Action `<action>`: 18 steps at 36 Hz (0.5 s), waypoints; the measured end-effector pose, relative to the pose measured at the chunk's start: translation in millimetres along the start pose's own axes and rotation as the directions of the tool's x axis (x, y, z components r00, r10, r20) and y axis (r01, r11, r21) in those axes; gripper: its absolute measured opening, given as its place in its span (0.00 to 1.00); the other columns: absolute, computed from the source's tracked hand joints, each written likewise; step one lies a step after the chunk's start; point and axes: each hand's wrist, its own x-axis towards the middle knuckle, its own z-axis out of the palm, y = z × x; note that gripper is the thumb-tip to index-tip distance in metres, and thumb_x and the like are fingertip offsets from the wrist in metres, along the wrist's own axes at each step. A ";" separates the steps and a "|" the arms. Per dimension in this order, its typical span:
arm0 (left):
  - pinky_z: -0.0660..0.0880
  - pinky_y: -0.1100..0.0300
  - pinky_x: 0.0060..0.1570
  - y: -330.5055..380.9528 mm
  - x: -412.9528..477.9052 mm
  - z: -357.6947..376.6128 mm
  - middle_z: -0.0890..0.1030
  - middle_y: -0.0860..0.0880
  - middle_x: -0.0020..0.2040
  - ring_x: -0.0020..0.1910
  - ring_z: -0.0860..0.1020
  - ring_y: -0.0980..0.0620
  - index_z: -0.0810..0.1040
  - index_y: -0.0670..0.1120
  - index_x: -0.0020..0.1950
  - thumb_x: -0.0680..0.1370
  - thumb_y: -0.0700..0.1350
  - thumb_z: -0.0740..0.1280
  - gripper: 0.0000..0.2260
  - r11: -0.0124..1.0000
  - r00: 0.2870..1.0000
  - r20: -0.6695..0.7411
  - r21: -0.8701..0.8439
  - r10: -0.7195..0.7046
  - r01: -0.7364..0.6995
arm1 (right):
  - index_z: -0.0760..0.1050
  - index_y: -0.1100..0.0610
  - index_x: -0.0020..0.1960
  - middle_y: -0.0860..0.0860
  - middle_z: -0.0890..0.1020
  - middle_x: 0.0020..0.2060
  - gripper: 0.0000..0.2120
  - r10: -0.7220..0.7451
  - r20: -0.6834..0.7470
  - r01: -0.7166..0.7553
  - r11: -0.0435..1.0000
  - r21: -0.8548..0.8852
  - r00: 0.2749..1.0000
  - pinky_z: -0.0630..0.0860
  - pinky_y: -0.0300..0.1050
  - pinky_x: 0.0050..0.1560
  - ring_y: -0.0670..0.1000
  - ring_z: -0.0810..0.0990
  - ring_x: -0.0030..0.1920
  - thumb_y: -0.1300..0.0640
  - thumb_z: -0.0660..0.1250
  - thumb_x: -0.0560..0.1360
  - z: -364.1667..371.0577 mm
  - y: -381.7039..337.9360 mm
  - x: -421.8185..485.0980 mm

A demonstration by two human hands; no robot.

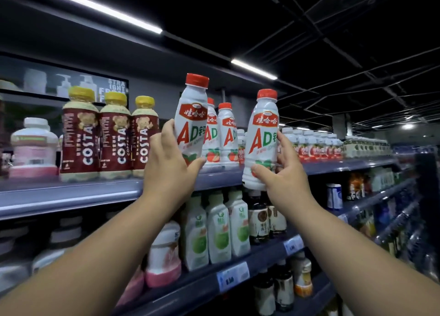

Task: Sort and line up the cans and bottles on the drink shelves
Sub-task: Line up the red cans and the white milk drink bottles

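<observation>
My left hand grips a white AD bottle with a red cap, held up in front of the top shelf. My right hand grips a second identical AD bottle, held out in front of the shelf edge and slightly tilted. Two more AD bottles stand on the shelf between the held ones. Three brown Costa bottles with yellow caps stand in a row to the left.
A pink-and-white bottle stands at the far left of the top shelf. A row of small white bottles runs off to the right. The lower shelf holds green-and-white cartons, dark bottles and price tags.
</observation>
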 end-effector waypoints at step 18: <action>0.71 0.46 0.60 11.3 38.8 66.9 0.66 0.42 0.67 0.62 0.72 0.40 0.58 0.47 0.73 0.71 0.58 0.76 0.40 0.901 0.957 -0.150 0.327 -0.249 0.285 | 0.58 0.37 0.76 0.44 0.76 0.67 0.37 -0.117 0.135 0.104 0.990 0.098 0.984 0.80 0.55 0.60 0.47 0.80 0.60 0.56 0.73 0.76 -8.8 102.3 140.2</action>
